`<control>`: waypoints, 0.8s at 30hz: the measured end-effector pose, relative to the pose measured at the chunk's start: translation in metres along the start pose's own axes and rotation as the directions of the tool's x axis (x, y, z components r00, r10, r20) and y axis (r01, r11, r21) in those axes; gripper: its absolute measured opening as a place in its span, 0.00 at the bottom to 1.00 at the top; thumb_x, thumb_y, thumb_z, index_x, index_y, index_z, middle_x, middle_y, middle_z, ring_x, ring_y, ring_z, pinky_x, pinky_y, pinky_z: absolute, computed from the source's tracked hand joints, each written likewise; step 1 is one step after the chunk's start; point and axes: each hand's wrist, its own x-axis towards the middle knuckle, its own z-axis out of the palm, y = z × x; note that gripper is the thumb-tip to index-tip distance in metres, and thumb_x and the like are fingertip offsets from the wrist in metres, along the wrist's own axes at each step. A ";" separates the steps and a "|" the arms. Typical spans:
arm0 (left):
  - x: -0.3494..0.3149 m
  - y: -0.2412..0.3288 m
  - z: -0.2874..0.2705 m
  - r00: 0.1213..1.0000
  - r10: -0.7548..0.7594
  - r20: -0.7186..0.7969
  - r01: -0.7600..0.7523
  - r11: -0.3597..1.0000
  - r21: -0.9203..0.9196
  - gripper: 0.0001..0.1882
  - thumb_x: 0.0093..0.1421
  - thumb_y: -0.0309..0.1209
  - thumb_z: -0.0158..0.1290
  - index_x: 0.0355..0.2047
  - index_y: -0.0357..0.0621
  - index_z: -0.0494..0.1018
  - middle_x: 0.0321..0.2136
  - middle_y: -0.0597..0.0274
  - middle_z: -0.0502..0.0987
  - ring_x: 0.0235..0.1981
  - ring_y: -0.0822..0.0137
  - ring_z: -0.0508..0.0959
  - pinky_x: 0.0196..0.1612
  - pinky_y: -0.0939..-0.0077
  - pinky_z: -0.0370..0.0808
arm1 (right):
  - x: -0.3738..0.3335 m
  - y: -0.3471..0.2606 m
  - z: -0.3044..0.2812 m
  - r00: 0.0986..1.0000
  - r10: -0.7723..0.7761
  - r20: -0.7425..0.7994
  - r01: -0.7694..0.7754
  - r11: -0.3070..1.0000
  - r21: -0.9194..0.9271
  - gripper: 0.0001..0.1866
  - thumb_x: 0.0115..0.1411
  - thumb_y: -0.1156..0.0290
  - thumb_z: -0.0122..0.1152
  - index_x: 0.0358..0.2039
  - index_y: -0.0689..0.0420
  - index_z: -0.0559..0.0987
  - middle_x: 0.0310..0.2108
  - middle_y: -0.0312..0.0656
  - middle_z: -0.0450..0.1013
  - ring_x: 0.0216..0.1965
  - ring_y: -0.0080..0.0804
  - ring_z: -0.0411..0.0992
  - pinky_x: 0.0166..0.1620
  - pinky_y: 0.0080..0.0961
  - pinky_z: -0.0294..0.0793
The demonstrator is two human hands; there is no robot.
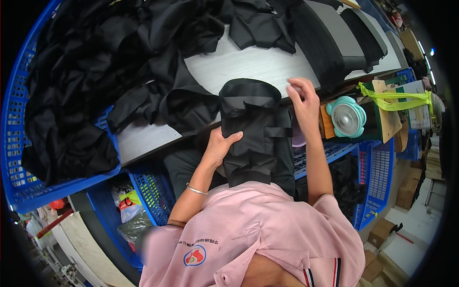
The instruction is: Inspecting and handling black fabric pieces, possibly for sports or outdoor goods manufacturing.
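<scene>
Two hands on one folded black garment piece (253,134), lying over the table edge (239,64). Left hand (221,146) flat, fingers together, pressing its side; right hand (302,103) pinching the upper corner. Best handled taut, edges aligned.

Left hand (221,146) flat, fingers spread; right hand (302,103) raised, fingers pinched.
</scene>
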 end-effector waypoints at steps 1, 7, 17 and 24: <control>0.000 0.001 -0.001 1.000 0.017 -0.001 -0.017 1.000 0.003 0.14 0.58 0.27 0.65 0.43 0.34 0.79 0.38 0.62 0.82 0.37 0.74 0.80 0.45 0.77 0.77 | 0.014 -0.002 0.002 0.993 -0.028 0.113 0.033 0.999 -0.041 0.13 0.59 0.70 0.67 0.43 0.59 0.82 0.44 0.42 0.76 0.42 0.32 0.75 0.46 0.27 0.73; -0.001 0.010 0.001 0.999 0.038 0.011 -0.038 0.998 0.048 0.14 0.58 0.27 0.65 0.43 0.34 0.79 0.37 0.63 0.82 0.36 0.76 0.79 0.44 0.78 0.77 | 0.052 -0.001 0.038 0.840 0.074 0.537 0.059 0.972 -0.226 0.14 0.53 0.65 0.72 0.36 0.59 0.82 0.42 0.45 0.76 0.42 0.38 0.75 0.46 0.30 0.72; -0.015 0.039 -0.017 0.991 0.017 0.132 0.067 0.795 -0.604 0.40 0.68 0.62 0.45 0.59 0.36 0.71 0.54 0.57 0.78 0.54 0.64 0.77 0.58 0.67 0.73 | 0.087 0.057 0.062 0.966 0.187 0.179 -0.126 0.944 -0.306 0.13 0.51 0.64 0.75 0.28 0.61 0.83 0.21 0.41 0.77 0.25 0.30 0.73 0.33 0.31 0.71; -0.069 -0.009 -0.035 0.992 0.117 -0.049 -0.127 0.919 -0.373 0.14 0.66 0.27 0.54 0.50 0.34 0.75 0.44 0.57 0.81 0.44 0.67 0.81 0.50 0.64 0.81 | 0.095 0.093 0.063 0.927 0.309 0.212 -0.279 0.947 -0.158 0.14 0.50 0.62 0.76 0.29 0.59 0.84 0.22 0.33 0.77 0.26 0.21 0.71 0.33 0.22 0.69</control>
